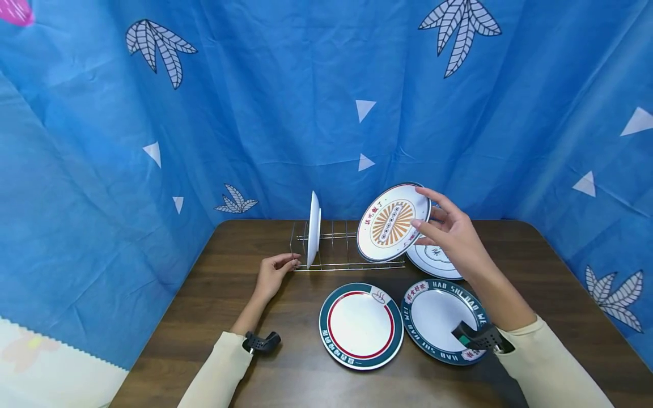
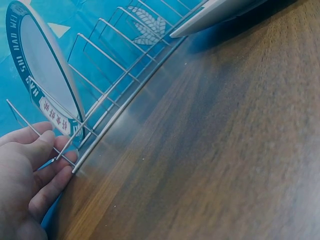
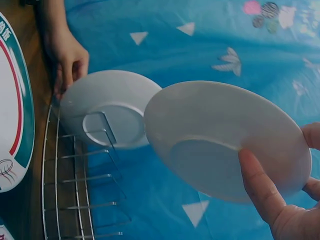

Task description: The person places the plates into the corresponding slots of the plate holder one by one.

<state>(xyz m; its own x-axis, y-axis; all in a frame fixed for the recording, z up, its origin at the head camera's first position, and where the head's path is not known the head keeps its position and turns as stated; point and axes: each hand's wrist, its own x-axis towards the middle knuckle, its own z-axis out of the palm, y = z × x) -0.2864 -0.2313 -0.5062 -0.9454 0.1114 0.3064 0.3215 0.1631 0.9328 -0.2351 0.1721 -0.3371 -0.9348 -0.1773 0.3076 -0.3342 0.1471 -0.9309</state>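
Observation:
My right hand grips the right rim of a white plate with an orange sunburst pattern. It holds the plate tilted above the right part of a metal wire dish rack. The pale underside of this plate faces the right wrist camera. My left hand pinches the wire at the rack's left end, with thumb and fingers around it in the left wrist view. Another plate stands on edge in the rack near that hand; its green lettered rim shows in the left wrist view.
Two plates lie flat in front of the rack: a red-ringed plate with a green rim, and a green-rimmed lettered plate beneath my right forearm. A white plate lies right of the rack, partly hidden. Behind the wooden table hangs a blue curtain.

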